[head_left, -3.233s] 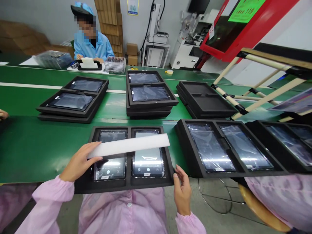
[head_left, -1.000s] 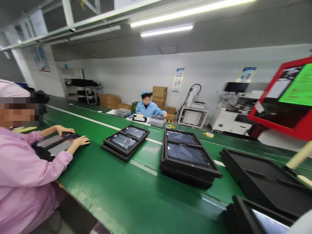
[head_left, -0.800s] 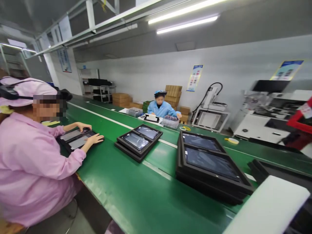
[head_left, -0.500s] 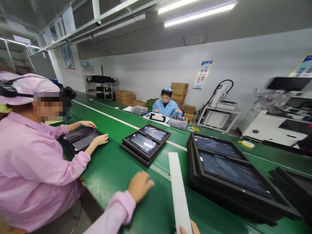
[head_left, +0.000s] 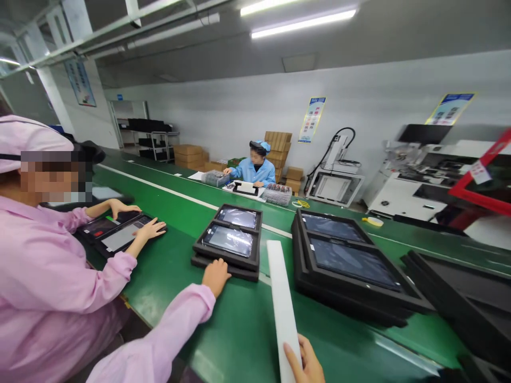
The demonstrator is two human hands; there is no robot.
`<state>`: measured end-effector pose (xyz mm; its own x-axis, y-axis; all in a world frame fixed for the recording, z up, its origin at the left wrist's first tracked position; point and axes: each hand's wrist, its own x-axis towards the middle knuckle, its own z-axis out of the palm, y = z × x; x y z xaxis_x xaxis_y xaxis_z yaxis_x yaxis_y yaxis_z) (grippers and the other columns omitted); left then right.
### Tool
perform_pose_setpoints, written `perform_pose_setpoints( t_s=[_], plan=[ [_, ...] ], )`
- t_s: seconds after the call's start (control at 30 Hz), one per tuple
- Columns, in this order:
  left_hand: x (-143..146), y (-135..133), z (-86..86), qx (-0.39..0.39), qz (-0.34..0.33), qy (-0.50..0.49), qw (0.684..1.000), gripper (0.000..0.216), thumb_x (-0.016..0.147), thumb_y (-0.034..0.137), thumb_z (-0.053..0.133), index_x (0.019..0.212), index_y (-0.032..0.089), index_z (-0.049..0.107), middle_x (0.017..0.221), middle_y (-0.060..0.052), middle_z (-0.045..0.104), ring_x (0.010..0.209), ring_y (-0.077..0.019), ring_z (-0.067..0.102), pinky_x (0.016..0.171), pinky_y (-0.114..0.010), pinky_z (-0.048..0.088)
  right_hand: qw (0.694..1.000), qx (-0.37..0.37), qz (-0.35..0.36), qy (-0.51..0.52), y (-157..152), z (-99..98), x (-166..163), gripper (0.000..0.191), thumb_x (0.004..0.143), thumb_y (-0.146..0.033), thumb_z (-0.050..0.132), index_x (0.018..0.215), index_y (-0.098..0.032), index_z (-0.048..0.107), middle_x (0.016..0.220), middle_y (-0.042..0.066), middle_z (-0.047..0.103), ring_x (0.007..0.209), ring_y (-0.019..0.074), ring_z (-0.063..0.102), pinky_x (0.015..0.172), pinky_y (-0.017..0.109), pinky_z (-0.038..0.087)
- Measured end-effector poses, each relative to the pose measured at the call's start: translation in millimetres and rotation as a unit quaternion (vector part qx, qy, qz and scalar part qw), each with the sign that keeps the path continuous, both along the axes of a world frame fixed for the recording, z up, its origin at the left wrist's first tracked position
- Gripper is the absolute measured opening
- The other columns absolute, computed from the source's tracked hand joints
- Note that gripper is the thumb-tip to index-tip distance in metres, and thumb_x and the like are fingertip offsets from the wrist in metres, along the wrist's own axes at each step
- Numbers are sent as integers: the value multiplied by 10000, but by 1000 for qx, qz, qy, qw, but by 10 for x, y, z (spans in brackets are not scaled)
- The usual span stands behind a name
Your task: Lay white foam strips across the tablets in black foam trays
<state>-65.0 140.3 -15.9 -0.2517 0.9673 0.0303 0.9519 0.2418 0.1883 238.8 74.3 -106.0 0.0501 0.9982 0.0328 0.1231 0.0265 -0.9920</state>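
Note:
My left hand (head_left: 215, 276) reaches out in a pink sleeve and rests its fingers on the near edge of a stack of black foam trays (head_left: 229, 250) that holds two tablets. My right hand (head_left: 305, 364) shows at the bottom edge, gripping the near end of a long white foam strip (head_left: 281, 298). The strip points away from me, above the green conveyor belt (head_left: 187, 287). A taller stack of black trays with tablets (head_left: 347, 266) stands to the right of the strip.
A co-worker in pink (head_left: 43, 266) sits at my left with both hands on a tray of tablets (head_left: 115, 232). A person in blue (head_left: 253, 167) sits across the belt. Empty black trays (head_left: 463, 290) lie at the right. Machines and cardboard boxes line the far wall.
My view swung up and left from the tray in front of me. My left hand reached forward to the tray stack on the belt, and the white strip now sits in my right hand.

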Motion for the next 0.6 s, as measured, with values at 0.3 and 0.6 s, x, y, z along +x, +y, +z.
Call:
perform_pose_setpoints(
  t_s=[0.3, 0.6],
  plan=[
    [2248, -1208, -136, 16, -77, -177, 981, 568, 775, 231, 727, 1337, 270, 653, 1427, -181, 598, 942, -322, 725, 782, -439, 573, 998, -36, -43, -12, -428, 369, 882, 670, 586, -827, 716, 879, -225, 699, 884, 92, 767, 851, 328, 732, 735, 358, 605],
    [218, -494, 1027, 310, 109, -303, 895, 469, 916, 468, 640, 1293, 190, 634, 1258, -140, 663, 1129, -298, 635, 993, -507, 510, 988, -102, -52, 102, -747, 36, 777, 727, 586, -828, 703, 939, -194, 739, 1005, 126, 773, 960, 383, 726, 814, 434, 617]
  ],
)
